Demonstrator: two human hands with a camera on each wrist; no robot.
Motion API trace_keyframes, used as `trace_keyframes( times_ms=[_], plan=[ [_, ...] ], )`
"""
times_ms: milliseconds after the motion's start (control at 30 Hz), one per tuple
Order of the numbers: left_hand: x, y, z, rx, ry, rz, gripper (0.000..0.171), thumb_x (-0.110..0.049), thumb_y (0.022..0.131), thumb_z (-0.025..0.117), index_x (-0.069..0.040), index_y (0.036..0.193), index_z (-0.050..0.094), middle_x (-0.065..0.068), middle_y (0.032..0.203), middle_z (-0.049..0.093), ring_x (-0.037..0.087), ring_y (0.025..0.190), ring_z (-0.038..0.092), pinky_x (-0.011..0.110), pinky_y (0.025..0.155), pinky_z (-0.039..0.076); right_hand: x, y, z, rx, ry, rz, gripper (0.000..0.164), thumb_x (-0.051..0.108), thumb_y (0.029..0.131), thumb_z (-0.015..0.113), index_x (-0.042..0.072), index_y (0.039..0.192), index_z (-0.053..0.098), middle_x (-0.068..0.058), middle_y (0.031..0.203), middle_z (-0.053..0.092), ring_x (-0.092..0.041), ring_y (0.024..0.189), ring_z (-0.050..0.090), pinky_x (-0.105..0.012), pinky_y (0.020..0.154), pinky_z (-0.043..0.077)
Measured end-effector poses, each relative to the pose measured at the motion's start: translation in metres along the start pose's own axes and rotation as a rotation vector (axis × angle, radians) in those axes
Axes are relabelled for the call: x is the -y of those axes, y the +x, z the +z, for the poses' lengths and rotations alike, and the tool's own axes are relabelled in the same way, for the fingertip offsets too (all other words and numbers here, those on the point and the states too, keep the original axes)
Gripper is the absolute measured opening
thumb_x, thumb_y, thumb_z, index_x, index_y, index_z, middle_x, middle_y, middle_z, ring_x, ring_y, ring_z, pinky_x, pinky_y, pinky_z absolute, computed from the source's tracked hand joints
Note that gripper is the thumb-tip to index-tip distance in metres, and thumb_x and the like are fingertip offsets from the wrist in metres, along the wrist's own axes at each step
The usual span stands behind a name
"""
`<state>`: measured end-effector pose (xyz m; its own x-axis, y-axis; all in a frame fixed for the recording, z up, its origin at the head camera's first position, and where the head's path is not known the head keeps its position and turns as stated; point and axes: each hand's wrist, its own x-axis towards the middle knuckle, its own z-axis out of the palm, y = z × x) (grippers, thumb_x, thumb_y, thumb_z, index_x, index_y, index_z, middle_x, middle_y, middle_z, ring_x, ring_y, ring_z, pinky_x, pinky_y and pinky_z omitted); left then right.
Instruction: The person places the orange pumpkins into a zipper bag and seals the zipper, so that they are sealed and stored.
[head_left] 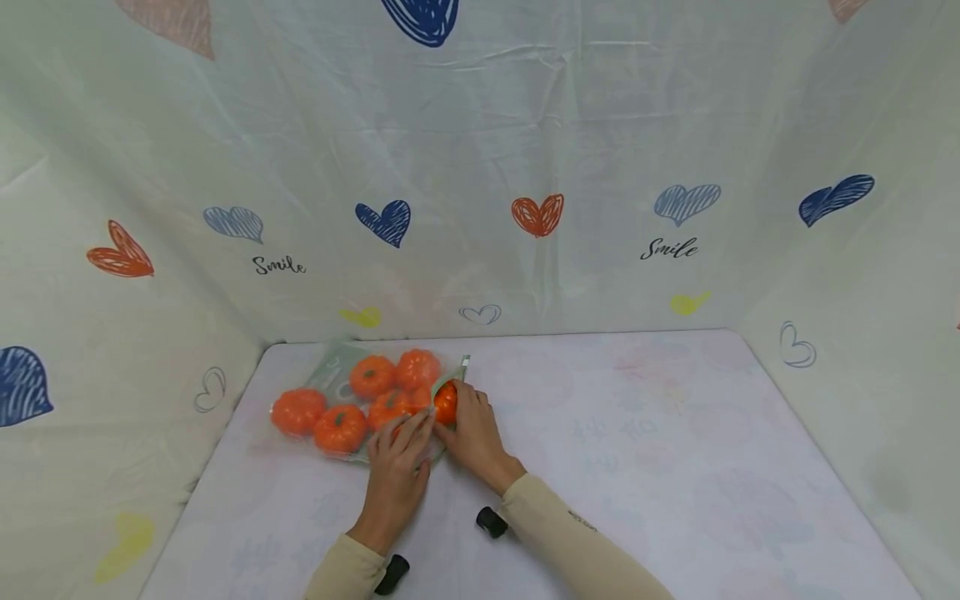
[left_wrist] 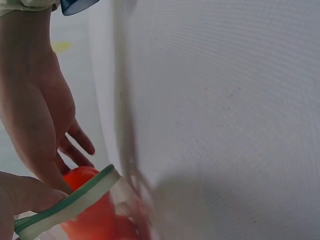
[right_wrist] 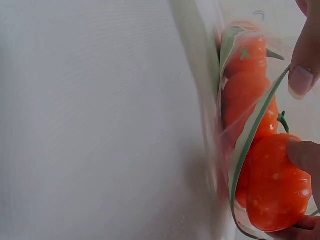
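A clear zip bag (head_left: 333,367) with a green rim lies at the back left of the table, holding several orange pumpkins (head_left: 372,377) with green stems. My left hand (head_left: 396,475) grips the bag at its mouth; its thumb (left_wrist: 30,194) lies along the green zip rim (left_wrist: 75,202). At that same mouth, my right hand (head_left: 478,433) holds one more pumpkin (right_wrist: 277,185), thumb on top and fingers beneath. This pumpkin is partly inside the opening, and the rim curves around its side. My right hand hides part of it in the head view.
The white table (head_left: 637,467) stretches off to the right of the bag. A cloth curtain (head_left: 480,167) printed with hearts rises behind the table and at both sides. Black cylindrical pieces (head_left: 491,522) sit by both wrists.
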<state>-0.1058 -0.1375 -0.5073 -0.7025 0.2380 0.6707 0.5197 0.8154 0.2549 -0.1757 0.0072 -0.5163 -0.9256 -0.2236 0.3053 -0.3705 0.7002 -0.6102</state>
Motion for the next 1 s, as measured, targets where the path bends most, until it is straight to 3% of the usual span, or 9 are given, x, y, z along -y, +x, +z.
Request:
trace_keyframes(
  times_ms=[200,467,733,1000],
  plan=[
    [0.0007,0.0009,0.0001,-0.007,0.008,0.012,0.085,0.021,0.051,0.094,0.004,0.131,0.071,0.014,0.133,0.068,0.039,0.12,0.053,0.055,0.092,0.037,-0.0009,-0.0015,0.0016,-0.016,-0.071,-0.014,0.07,0.033,0.092,0.083,-0.004,0.143,0.055,-0.025,0.133,0.061,-0.043,0.121,0.058,-0.055,0.101,0.052],
    [0.002,0.0016,0.0017,-0.017,0.007,0.015,0.084,0.021,0.051,0.094,0.003,0.13,0.072,0.014,0.131,0.068,0.038,0.119,0.054,0.055,0.09,0.038,-0.0028,-0.005,-0.0054,0.043,-0.109,0.031,0.08,0.033,0.086,0.089,-0.005,0.146,0.053,-0.024,0.135,0.058,-0.042,0.124,0.054,-0.053,0.103,0.049],
    [0.002,0.0019,0.002,-0.011,-0.013,0.006,0.082,0.021,0.053,0.093,0.003,0.13,0.073,0.012,0.134,0.068,0.038,0.119,0.054,0.055,0.091,0.037,-0.0036,-0.0062,-0.0068,0.049,-0.125,0.057,0.065,0.036,0.087,0.088,-0.004,0.13,0.061,-0.021,0.128,0.062,-0.039,0.119,0.056,-0.051,0.099,0.051],
    [0.0012,0.0036,0.0026,-0.015,-0.022,0.005,0.081,0.022,0.056,0.091,0.001,0.131,0.072,0.012,0.134,0.068,0.039,0.119,0.055,0.056,0.09,0.037,-0.0007,-0.0066,-0.0045,0.066,-0.114,0.027,0.062,0.038,0.088,0.087,-0.003,0.128,0.064,-0.018,0.12,0.067,-0.039,0.119,0.057,-0.05,0.101,0.049]
  ],
)
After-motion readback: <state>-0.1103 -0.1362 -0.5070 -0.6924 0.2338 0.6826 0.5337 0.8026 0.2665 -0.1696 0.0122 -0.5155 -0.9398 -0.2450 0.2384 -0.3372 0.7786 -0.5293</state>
